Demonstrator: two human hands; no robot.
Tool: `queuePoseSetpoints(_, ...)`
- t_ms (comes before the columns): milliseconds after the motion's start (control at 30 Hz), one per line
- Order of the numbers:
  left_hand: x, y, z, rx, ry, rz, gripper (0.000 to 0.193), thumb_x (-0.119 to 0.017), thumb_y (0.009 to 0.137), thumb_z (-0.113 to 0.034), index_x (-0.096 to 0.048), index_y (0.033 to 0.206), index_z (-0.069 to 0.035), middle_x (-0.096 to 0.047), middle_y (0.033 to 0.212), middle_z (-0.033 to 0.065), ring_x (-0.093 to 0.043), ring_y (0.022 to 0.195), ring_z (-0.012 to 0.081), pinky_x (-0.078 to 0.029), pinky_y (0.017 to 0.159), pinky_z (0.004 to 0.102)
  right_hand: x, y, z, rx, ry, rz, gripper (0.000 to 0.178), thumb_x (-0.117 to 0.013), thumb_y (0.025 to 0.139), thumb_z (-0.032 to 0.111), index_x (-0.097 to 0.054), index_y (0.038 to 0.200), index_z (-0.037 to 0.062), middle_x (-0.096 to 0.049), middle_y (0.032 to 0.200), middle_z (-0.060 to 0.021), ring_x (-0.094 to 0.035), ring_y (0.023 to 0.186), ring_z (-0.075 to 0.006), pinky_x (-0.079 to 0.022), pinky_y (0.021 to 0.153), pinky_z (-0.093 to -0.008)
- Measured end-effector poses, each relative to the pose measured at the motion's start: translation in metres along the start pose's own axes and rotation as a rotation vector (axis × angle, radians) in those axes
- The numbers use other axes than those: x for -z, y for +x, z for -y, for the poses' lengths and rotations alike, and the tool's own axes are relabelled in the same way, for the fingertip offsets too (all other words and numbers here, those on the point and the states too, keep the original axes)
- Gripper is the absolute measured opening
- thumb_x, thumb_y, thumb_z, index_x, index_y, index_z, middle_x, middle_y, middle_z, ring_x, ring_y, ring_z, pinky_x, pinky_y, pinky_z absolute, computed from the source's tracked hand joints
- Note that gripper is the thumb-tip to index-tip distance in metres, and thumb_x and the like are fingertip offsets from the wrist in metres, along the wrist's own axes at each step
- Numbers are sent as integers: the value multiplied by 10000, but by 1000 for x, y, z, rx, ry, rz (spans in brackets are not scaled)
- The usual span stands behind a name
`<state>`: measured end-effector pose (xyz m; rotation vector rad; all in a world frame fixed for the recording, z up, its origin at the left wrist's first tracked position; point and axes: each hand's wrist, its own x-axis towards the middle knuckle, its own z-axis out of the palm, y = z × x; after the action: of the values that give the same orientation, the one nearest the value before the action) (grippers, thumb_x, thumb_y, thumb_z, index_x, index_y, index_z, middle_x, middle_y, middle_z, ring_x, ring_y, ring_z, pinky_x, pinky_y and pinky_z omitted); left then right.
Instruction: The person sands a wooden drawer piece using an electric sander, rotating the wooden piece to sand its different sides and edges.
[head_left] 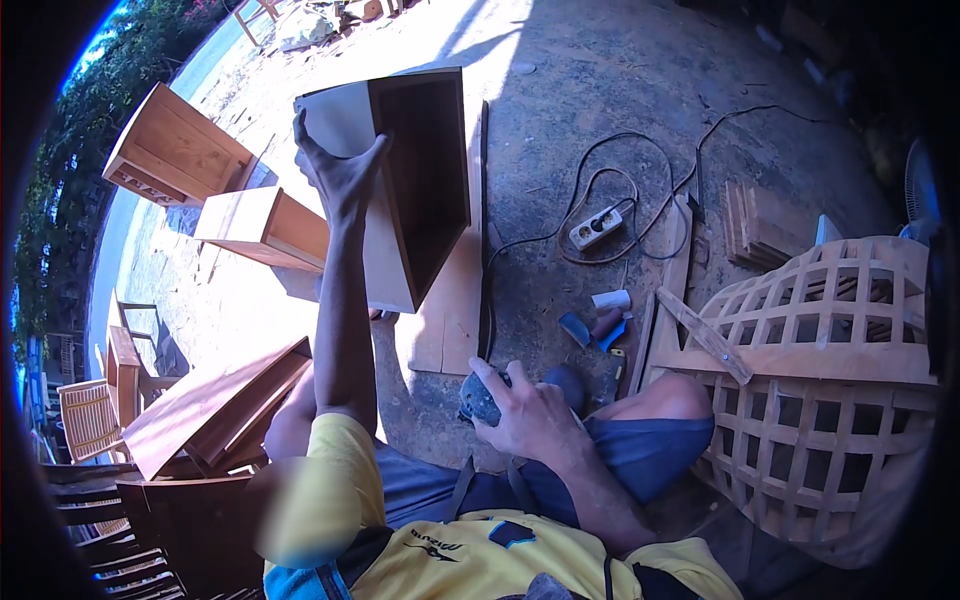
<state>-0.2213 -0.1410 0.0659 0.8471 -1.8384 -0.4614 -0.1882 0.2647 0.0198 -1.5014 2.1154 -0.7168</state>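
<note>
My left hand (340, 165), arm stretched forward, grips the wall of a wooden drawer-like box (345, 125). The box stands tipped on end on a wooden board (447, 325), its dark hollow side facing right. Its thumb lies near the box's rim and the fingers wrap round the far left edge. Close to my lap, my right hand (530, 412) is closed over a dark corded power sander (480, 400). Part of the sander is hidden beneath the palm and fingers. A black cord (489, 300) runs forward from it along the board's right side.
A white power strip (596, 228) lies among looped cables. Blue and brown sandpaper pieces (608, 328) rest near my right knee. A wooden lattice piece (810, 370) stands at right, stacked boards (765, 222) behind it. More wooden boxes (265, 228) and a reddish-brown cabinet piece (215, 410) are at left.
</note>
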Motion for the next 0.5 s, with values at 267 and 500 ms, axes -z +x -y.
queuePoseSetpoints(267,17,-43,4,25,-17,-64,1224,-960,678,-288,-257,1667,-128,-372,1590,226,-360,1495,435,-358,1241,592,4,8,1,-12,-15,11,896,-877,835,375,-475,1615,189,-612,1083,-213,-747,810,-449,-648,745,-535)
queuePoseSetpoints(500,83,-141,19,74,-11,-33,1482,-977,635,-358,-18,1727,-67,-237,1653,284,-280,1535,483,-304,1271,619,11,11,1,-41,-53,-55,895,-895,796,339,-507,1589,198,-626,1085,-185,-747,886,-424,-642,799,-530)
